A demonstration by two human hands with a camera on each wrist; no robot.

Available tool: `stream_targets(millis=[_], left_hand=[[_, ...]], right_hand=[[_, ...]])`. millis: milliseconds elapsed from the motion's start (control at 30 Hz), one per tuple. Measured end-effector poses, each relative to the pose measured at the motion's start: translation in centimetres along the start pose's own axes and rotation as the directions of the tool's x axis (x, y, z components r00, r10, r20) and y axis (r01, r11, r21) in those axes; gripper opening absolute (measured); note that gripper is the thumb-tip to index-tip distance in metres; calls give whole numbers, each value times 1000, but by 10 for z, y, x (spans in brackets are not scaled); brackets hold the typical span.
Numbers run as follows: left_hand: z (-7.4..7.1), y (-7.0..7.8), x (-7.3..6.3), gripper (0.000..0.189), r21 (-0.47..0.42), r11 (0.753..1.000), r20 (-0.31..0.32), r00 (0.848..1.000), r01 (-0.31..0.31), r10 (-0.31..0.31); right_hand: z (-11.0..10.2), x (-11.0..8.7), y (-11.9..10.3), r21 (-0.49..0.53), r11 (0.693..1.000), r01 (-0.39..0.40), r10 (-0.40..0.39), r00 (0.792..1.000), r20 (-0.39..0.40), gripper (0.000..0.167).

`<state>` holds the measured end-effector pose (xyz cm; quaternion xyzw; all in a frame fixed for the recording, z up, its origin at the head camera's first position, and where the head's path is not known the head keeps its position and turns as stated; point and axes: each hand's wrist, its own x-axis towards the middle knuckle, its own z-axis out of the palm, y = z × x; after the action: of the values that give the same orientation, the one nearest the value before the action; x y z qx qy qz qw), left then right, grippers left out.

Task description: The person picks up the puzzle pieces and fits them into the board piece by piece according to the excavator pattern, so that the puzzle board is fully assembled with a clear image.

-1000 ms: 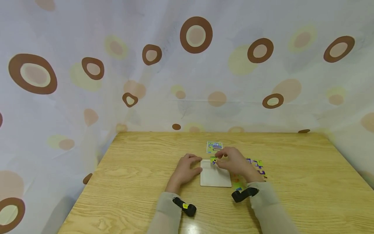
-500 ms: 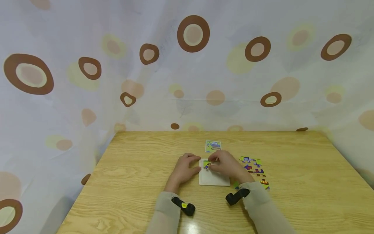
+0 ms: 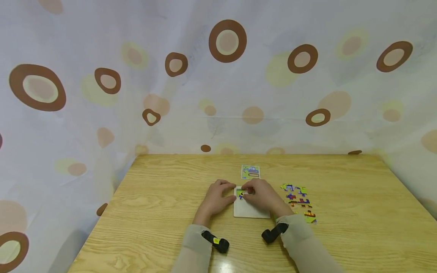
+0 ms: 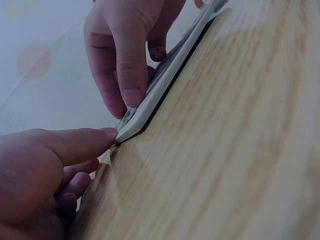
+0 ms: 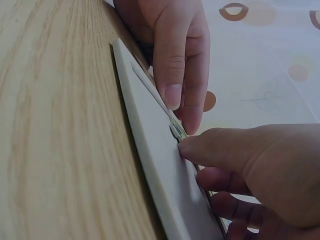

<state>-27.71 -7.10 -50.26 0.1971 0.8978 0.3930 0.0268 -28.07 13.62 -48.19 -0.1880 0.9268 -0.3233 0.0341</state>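
Observation:
A square white puzzle tray [image 3: 250, 211] with a raised rim lies flat on the table between the hands. In its upper left corner sits a green puzzle piece [image 3: 240, 194] with a dark and yellow print. My right hand [image 3: 263, 193] pinches this piece, its thumb and fingertips right at the tray surface, as the right wrist view shows. My left hand [image 3: 216, 196] touches the tray's left edge with thumb and forefinger, both fairly straight. In the left wrist view, the left thumb [image 4: 87, 144] meets the tray's corner. The right hand partly covers the tray's right side.
Several loose puzzle pieces [image 3: 300, 201] lie to the right of the tray, some hidden behind the right forearm. Beyond the tray is a picture card [image 3: 250, 172] of a digger. The wooden table [image 3: 153, 212] ends at a patterned curtain [image 3: 191, 94].
The right hand has carried the puzzle piece left and down into the tray's upper left corner. Loose pieces at the right came into view. The left hand has stayed at the tray's edge.

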Motion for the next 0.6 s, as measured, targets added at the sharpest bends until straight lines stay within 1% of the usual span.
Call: stream_targets(millis=[367, 600], left_hand=[[0, 0, 0, 38, 3, 1000, 0, 1000, -5, 5], [1, -2, 0, 38, 15, 1000, -2, 1000, -4, 4]], right_hand=[[4, 2, 0, 15, 999, -44, 44, 999, -24, 17], [8, 3, -1, 18, 996, -87, 88, 995, -48, 16]])
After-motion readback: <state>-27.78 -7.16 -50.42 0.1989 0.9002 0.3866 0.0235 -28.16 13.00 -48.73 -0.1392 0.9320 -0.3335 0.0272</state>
